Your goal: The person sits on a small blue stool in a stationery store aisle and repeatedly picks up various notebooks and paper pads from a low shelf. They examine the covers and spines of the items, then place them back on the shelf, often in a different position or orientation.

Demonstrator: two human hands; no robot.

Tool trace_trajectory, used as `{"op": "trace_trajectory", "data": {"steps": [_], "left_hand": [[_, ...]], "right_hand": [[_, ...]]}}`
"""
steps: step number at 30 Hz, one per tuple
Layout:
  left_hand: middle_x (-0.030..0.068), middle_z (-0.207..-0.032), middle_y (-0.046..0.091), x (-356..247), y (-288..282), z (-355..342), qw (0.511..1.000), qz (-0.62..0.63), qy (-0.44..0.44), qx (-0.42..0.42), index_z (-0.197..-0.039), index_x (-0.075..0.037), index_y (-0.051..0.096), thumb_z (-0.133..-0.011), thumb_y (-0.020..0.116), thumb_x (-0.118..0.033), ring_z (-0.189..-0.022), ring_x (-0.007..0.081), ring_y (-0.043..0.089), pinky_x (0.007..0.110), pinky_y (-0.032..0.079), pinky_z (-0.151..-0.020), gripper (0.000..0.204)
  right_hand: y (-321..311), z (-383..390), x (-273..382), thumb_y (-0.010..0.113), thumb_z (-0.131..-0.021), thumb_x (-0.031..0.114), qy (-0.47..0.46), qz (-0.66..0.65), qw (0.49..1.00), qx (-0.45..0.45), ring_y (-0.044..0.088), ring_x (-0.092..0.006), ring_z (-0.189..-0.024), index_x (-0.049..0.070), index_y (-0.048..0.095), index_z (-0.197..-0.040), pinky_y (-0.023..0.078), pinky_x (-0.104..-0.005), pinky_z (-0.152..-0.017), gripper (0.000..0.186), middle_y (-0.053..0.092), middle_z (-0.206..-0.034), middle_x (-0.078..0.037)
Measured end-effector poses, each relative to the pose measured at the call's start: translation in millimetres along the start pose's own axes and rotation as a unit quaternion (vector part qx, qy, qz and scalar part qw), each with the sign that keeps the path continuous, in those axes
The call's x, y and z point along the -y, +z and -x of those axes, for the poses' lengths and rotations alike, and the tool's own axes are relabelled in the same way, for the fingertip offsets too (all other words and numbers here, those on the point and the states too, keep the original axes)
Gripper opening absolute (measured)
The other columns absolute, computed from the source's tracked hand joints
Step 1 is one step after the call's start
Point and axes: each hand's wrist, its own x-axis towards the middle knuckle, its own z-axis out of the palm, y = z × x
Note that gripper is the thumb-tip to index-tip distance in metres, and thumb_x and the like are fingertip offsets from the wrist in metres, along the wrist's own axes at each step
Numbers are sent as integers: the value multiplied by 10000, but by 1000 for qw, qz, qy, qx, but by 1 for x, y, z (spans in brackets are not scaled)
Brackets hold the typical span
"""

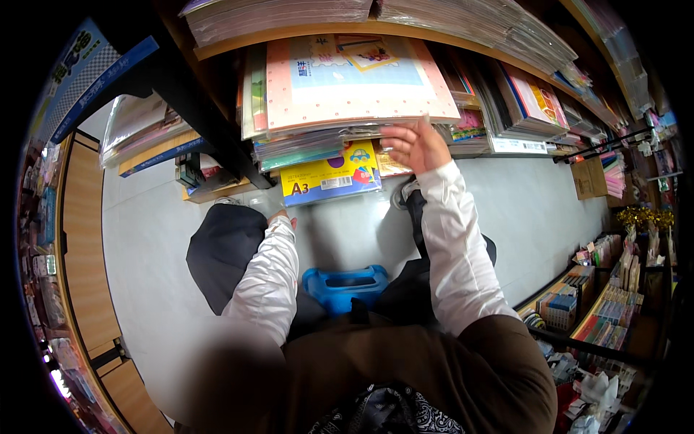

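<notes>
A thick stack of plastic-wrapped paper packs [311,148] lies on the low shelf in front of me, a large pink and light-blue pack [354,94] on top. Below it a yellow and purple pack [329,181] with a small car picture sticks out toward me. My right hand [416,145] is at the stack's front edge, its fingers slightly bent and apart from the thumb; nothing shows in its grip. My left hand [284,220] is low by the yellow pack's near left corner. Most of its fingers are hidden, so whether it grips the pack cannot be told.
A wooden shelf board [289,36] with more wrapped packs runs above the stack. A black shelf post [217,119] stands at the left. A blue plastic stool [347,286] is between my legs on the grey floor [535,195]. Racks of stationery [578,304] stand at the right.
</notes>
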Motion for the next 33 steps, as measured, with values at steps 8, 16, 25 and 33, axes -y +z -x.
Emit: {"op": "trace_trajectory", "data": {"steps": [8,16,25,33], "left_hand": [[113,-840,434,-7,-15,33,996,71,-17,53,-1005,-58,410,-787,504,-169,-741,249,497,357,507,-616,261],[133,-928,474,-8,-32,39,995,59,18,80,-1056,-57,405,-805,463,-151,-836,255,500,358,498,-673,275],[110,-920,509,-5,-24,47,994,11,33,99,-1042,-52,436,-804,469,-172,-736,247,549,357,473,-634,268],[170,-1197,378,-3,-4,130,771,48,-97,628,-1191,-54,326,-773,541,-216,-1029,415,421,459,401,-818,497]], "right_hand": [[28,-19,8,568,-741,341,39,-35,976,-209,581,-212,-678,-58,445,-919,459,-233,-493,453,561,-815,-174],[38,5,4,576,-735,298,-5,-39,980,-195,578,-252,-760,-20,443,-980,454,-258,-531,423,541,-862,-183],[10,88,-18,559,-748,224,-118,-48,972,-196,554,-206,-785,4,486,-979,459,-294,-642,327,563,-889,-117],[4,118,-9,569,-736,219,-119,-70,971,-193,535,-192,-758,-2,489,-951,440,-316,-659,319,546,-861,-95]]}}
